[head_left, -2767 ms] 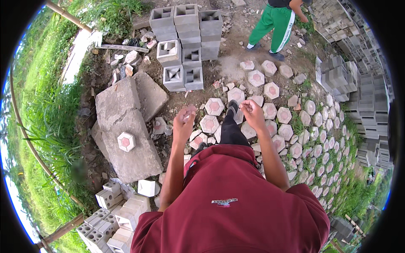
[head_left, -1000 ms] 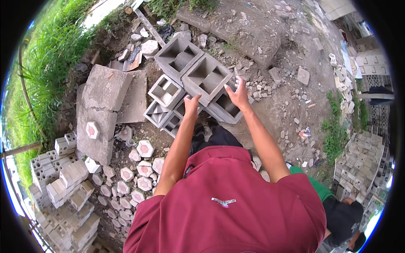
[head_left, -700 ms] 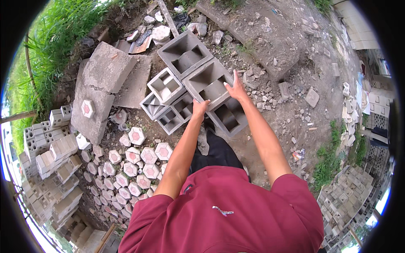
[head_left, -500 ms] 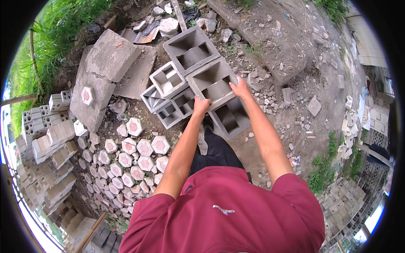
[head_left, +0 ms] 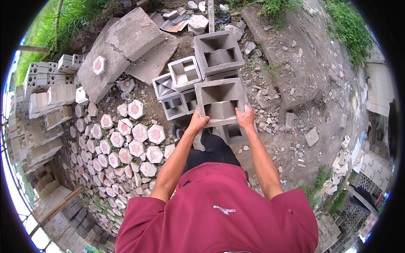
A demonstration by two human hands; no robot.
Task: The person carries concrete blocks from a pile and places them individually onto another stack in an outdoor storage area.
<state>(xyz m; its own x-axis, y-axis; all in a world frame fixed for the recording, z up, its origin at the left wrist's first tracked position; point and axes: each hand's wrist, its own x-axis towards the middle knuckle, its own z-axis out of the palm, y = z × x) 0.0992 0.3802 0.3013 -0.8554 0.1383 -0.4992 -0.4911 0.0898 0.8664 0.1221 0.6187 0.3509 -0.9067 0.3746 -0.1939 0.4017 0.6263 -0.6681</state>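
Observation:
Both my hands hold one hollow concrete block [head_left: 219, 87], its open top facing up. My left hand [head_left: 198, 120] is closed on its near left corner. At the near right corner my right hand [head_left: 245, 117] grips it, thumb over the rim. The held block partly covers another block beneath and behind it. Just beyond stands a larger-looking grey block [head_left: 218, 68] on the stack. To the left, smaller hollow blocks sit together, among them a paler block [head_left: 184, 73]. Below my hands a further block [head_left: 233, 133] shows only in part.
Hexagonal pavers [head_left: 136, 148] with reddish centres cover the ground at left. Broken concrete slabs [head_left: 134, 33] lie at the far left. Stacked blocks [head_left: 50, 101] line the left side. Rubble [head_left: 263, 99] is strewn at right, beside a long slab [head_left: 276, 55].
The held block has come away from the stack toward my body and turned squarer to me. Both hands moved with it, and the view has swung to the right.

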